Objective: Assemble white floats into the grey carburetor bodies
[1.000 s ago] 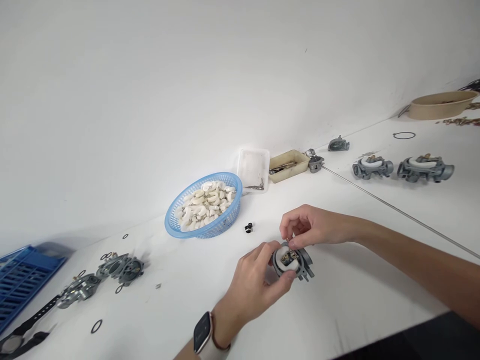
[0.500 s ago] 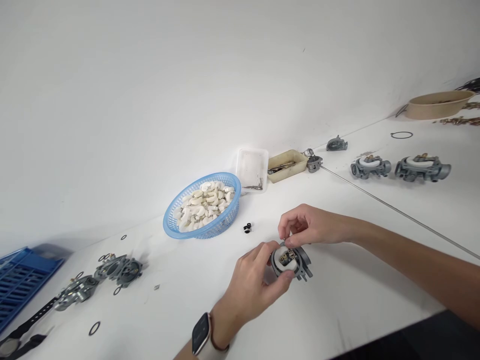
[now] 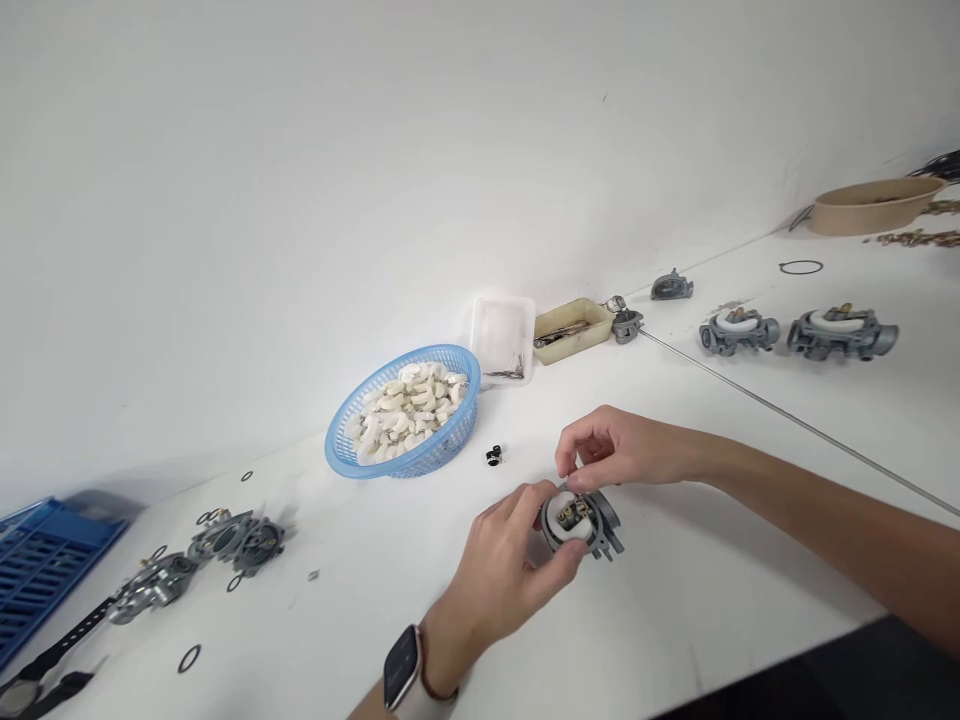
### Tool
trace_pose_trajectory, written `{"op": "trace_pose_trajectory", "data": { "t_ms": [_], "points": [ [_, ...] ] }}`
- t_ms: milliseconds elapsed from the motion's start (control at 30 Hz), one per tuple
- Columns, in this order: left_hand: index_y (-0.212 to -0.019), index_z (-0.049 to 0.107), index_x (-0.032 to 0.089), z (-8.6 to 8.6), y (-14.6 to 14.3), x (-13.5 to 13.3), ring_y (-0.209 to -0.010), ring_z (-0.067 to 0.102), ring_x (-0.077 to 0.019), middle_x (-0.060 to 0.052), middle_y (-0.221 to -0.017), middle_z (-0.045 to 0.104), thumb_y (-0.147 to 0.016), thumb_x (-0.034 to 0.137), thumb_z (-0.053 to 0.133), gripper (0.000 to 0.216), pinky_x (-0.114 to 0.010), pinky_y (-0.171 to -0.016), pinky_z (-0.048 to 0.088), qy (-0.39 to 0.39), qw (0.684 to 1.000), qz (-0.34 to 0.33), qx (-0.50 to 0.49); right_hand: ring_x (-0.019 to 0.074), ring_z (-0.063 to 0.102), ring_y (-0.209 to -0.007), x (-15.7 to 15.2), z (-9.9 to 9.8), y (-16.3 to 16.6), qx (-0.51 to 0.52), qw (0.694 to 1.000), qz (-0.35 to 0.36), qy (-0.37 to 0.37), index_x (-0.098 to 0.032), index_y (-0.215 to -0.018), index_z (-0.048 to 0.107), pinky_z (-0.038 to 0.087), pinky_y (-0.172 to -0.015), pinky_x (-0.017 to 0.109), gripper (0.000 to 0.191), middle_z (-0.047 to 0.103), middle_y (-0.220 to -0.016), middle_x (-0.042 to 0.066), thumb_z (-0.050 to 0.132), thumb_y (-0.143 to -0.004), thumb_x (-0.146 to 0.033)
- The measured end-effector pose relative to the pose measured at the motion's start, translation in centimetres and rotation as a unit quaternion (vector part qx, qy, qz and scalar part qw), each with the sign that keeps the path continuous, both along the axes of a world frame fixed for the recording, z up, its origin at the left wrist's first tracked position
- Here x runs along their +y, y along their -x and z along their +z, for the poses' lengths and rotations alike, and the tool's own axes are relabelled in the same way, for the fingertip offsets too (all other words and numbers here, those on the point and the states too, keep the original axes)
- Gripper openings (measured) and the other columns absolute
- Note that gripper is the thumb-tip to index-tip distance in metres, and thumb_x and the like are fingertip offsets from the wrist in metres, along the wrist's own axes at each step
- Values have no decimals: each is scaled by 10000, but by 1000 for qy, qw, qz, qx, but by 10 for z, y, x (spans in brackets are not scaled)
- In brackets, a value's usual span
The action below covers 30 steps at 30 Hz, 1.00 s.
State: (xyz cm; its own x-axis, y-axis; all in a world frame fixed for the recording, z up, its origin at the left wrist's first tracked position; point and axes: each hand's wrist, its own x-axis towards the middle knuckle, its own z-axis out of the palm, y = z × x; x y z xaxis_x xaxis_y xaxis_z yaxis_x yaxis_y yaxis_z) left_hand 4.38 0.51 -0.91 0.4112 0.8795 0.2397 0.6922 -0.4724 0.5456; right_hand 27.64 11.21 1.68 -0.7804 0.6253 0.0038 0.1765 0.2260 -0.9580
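Note:
A grey metal carburetor body (image 3: 606, 520) lies on the white table with its open side up, showing a white plastic float (image 3: 576, 530) and brass jets (image 3: 571, 510) inside. My left hand (image 3: 510, 560) is wrapped round its near left side, thumb on the lower rim and fingers on the upper left. At the far rim is my right hand (image 3: 611, 452), thumb and fingertips drawn together in a pinch. Whatever lies between those fingertips is too small to make out. A small black part (image 3: 493, 456) rests on the table beyond my left hand.
A blue basket (image 3: 337, 450) of white floats stands ahead, beside a clear tray (image 3: 480, 335) of pins and a cream tray (image 3: 574, 347). Two carburetors (image 3: 739, 332) with floats sit at right, past a thin rod (image 3: 780, 410). More carburetor parts (image 3: 236, 540) and black rings (image 3: 189, 658) lie left.
Almost nothing differs. The view has shifted very slightly; both hands keep their places on the carburetor.

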Motion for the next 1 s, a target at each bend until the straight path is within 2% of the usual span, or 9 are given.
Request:
{"op": "trace_pose_trajectory", "data": {
  "t_ms": [233,433,600,833,1000],
  "points": [
    [-1250,588,239,1,0,1,-818,656,-214,-32,-963,716,-998,412,588,306,-315,-722,505,-1,1000,1,4,115,415,-597,-1,0,-2,-24,1000,-6,-19,-208,-908,796,311,-559,278,226,568,-639,-38,788,-869,-431],
    [-1292,575,247,0,0,0,-823,639,-208,-20,-974,704,-996,403,600,335,-317,-731,496,3,1000,3,6,123,427,-626,-1,-1,-2,-24,1000,9,-12,-194,-867,787,305,-562,281,300,606,-699,-14,769,-891,-493],
    [-1293,575,246,1,0,0,-810,627,-202,-19,-976,695,-997,405,597,338,-300,-693,482,14,1000,2,1,123,426,-621,-3,1,-1,-36,999,2,-18,-202,-887,790,311,-561,280,275,601,-688,-19,735,-917,-469],
    [-1310,562,251,-1,1,1,-824,635,-211,-17,-970,698,-1009,424,586,348,-327,-743,486,13,1000,4,14,129,466,-659,-2,1,0,-45,998,11,-36,-197,-885,785,351,-592,280,278,671,-776,2,725,-922,-466],
    [-1311,559,243,0,1,1,-816,651,-216,-30,-975,713,-1019,446,569,356,-329,-741,496,28,1000,3,2,126,437,-630,-4,3,0,-64,997,-2,-44,-206,-894,781,331,-584,283,259,611,-701,-18,722,-923,-457]
  ]
}}
